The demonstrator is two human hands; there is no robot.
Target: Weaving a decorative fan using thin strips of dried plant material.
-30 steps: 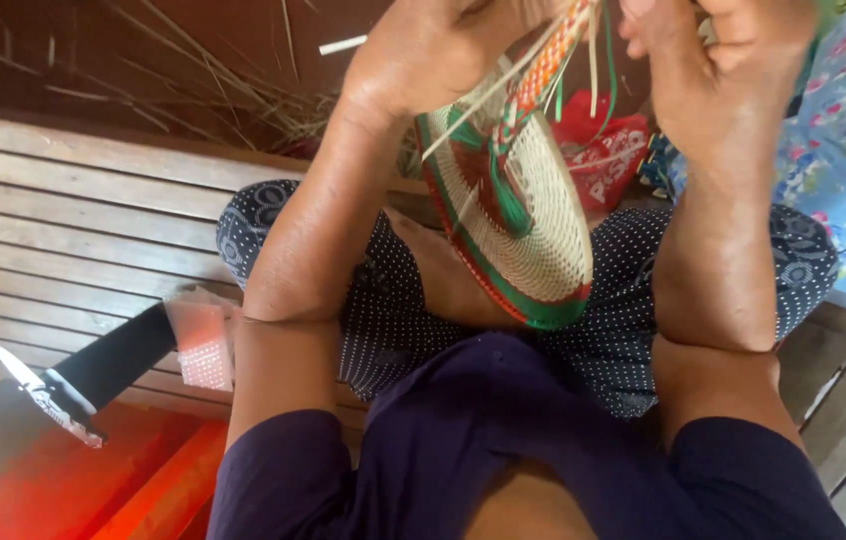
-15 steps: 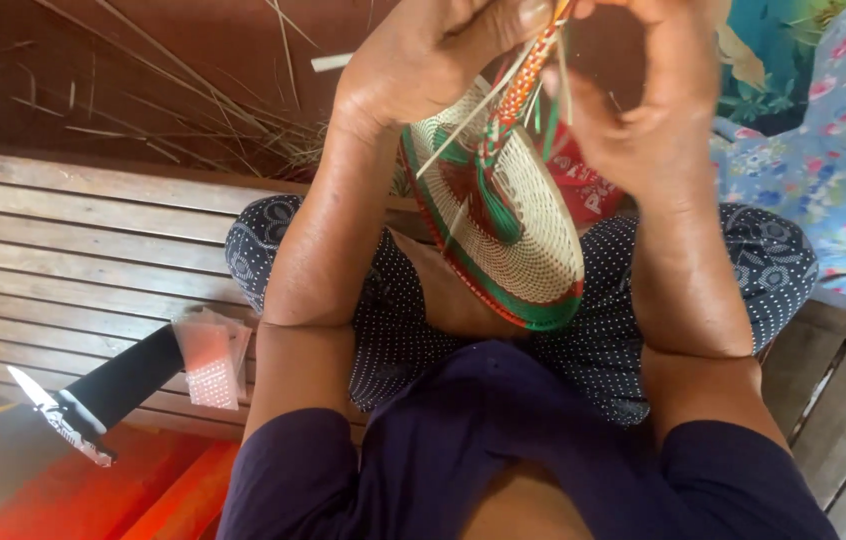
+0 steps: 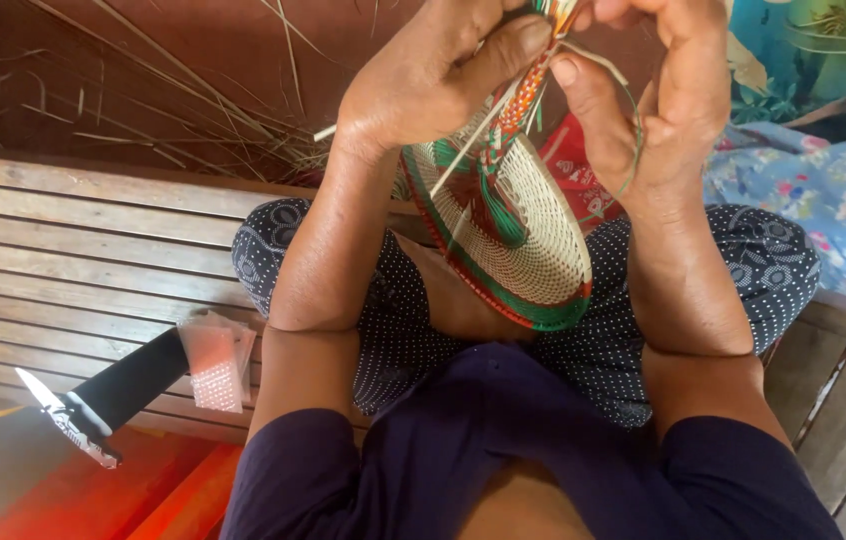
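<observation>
Held on edge above the lap, the woven disc (image 3: 518, 240) has its rim pinched by the left hand (image 3: 423, 80) to steady it, so the right hand (image 3: 658, 110) can pinch a strand (image 3: 593, 62).

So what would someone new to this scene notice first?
First, the round cream woven disc with green and red bands, held up at centre top over the lap between the left hand and right hand. Then the black-handled folding knife on the wooden slat bench, lower left.
</observation>
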